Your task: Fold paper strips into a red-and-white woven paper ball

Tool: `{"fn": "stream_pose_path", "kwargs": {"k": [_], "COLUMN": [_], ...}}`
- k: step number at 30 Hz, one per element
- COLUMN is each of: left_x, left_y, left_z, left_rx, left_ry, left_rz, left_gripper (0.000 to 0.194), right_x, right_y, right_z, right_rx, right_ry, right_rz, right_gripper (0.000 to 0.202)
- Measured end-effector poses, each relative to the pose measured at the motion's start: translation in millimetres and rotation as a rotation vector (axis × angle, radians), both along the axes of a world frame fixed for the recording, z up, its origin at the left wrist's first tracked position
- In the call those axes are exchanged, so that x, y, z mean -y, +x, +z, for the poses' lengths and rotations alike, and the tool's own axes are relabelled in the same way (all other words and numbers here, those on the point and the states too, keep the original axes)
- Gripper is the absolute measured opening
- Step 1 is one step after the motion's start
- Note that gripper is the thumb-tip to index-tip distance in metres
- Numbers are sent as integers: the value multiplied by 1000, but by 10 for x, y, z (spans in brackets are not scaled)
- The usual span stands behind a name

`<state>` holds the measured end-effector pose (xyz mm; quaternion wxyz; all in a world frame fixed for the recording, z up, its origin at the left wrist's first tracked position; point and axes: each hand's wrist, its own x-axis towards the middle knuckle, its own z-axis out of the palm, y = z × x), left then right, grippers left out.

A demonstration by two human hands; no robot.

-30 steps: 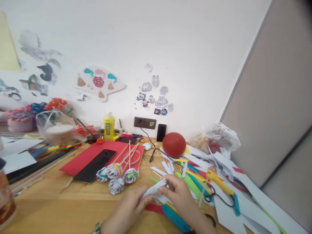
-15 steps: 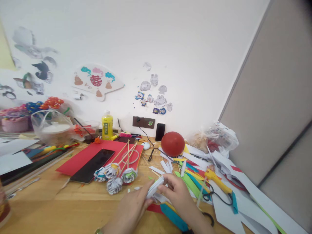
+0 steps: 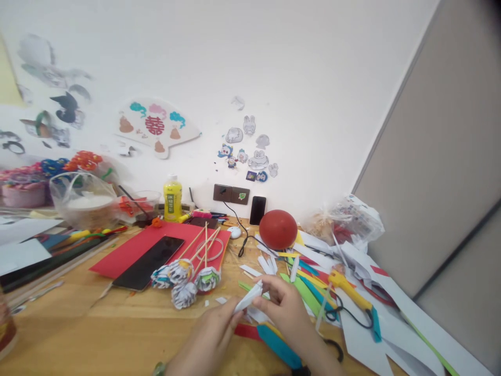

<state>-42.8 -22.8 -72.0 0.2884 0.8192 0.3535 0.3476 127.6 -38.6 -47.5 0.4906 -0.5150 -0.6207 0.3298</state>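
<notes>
Both hands meet low in the centre over the wooden table. My left hand (image 3: 217,326) pinches the lower end of a folded white paper strip (image 3: 249,296). Fingers of my right hand (image 3: 282,303) are closed on the strip's upper end. To the left of the hands lie several paper flowers (image 3: 183,295) on thin wooden sticks, their sticks resting over a red sheet (image 3: 129,250). Under and beside my right hand are a teal paper strip (image 3: 276,347) and a red strip (image 3: 247,332).
A black phone (image 3: 151,263) lies on the red sheet. Behind stand a yellow bottle (image 3: 173,199) and a red balloon (image 3: 278,230). On the right, a yellow glue gun (image 3: 349,290) with a cord lies among paper scraps (image 3: 399,324).
My left hand has shifted slightly, its fingers now closer along the lower part of the white strip. The strip shows at a slightly different angle.
</notes>
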Motion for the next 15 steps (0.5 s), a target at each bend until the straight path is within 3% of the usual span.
{"fn": "stream_pose_path", "kwargs": {"k": [8, 15], "left_x": [19, 75], "left_y": [-14, -25], "left_z": [8, 127], "left_rx": [-56, -3], "left_ry": [-112, -224], "left_rz": [-38, -99], "left_gripper": [28, 29], "right_x": [45, 81], "right_y": [38, 91], "right_z": [52, 88], "right_rx": [208, 367], "right_ry": [157, 213], "right_rz": [-19, -15], "right_gripper": [22, 18]}}
